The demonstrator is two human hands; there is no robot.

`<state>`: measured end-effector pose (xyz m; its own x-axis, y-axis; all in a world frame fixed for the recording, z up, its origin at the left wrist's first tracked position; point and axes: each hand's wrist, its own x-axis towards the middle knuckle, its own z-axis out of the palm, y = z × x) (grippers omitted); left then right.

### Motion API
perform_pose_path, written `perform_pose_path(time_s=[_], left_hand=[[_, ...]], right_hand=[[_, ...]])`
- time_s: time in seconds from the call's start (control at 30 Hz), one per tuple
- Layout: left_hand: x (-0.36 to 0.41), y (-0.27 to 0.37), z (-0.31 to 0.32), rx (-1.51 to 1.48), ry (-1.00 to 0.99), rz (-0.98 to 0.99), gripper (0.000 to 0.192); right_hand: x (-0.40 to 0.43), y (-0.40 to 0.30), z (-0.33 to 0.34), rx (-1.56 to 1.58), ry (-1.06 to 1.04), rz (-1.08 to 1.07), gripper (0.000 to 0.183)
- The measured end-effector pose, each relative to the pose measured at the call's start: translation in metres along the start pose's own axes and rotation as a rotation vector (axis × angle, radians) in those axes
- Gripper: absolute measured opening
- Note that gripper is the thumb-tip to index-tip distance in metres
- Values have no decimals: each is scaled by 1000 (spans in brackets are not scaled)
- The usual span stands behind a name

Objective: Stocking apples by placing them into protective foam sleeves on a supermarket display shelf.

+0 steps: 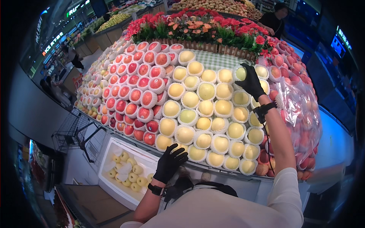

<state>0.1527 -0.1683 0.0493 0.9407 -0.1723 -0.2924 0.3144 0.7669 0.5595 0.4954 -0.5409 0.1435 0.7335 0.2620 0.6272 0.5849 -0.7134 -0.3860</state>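
My right hand [251, 82], in a black glove, reaches to the back of a display of yellow apples [206, 91] in white foam nets. Its thumb and fingers are around a yellow-green apple [241, 74], also netted, beside the green checked cloth [216, 60]. My left hand [171, 164], gloved in black too, hangs with fingers spread at the front edge of the display and holds nothing. Just left of it a white foam box [106, 162] on the floor contains several bare yellow apples [133, 177] and pieces of white packing.
Red apples [132, 78] in foam nets border the yellow ones on the left. Clear plastic [298, 114] covers part of the pink-red fruit [306, 71] on the right. Flowers [196, 24] stand behind a small wooden fence [196, 45]. A shopping cart [70, 131] and a person [275, 20] are farther off.
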Motion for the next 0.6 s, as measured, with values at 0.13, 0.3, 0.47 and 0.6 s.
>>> perform_pose_path(time_s=[0.13, 0.3, 0.47, 0.6], left_hand=[[-5, 4, -11, 11, 62, 38, 40], [-6, 10, -15, -35, 89, 65, 39], [-10, 16, -20, -3, 182, 81, 38], [-8, 16, -27, -11, 144, 91, 40]], right_hand=[[60, 10, 47, -110, -15, 7, 82], [103, 3, 112, -235, -215, 89, 86], [122, 12, 156, -265, -317, 126, 89], [136, 29, 165, -151, -530, 176, 92]])
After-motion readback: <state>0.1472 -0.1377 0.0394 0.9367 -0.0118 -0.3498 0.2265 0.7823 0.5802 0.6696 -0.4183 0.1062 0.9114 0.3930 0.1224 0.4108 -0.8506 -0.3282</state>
